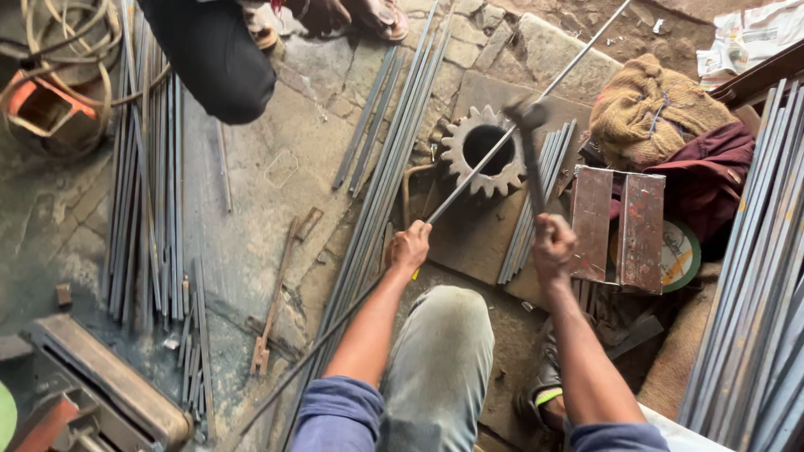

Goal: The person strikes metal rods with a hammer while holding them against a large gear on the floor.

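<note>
My left hand (410, 247) grips a long thin steel rod (536, 96) that runs diagonally from lower left to upper right, resting across a large toothed gear wheel (484, 151) on the stone floor. My right hand (553, 245) holds the handle of a hammer (528, 117), raised with its head above the rod near the gear. My knee in grey trousers (440, 351) sits between my arms.
Bundles of steel rods lie at left (151, 167), centre (385, 159) and right (754, 293). Another person's dark-trousered leg (213, 54) is at top. Rusty metal boxes (620, 226), cloth sacks (649, 109), a metal clamp tool (276, 293) and a machine (100, 385) surround me.
</note>
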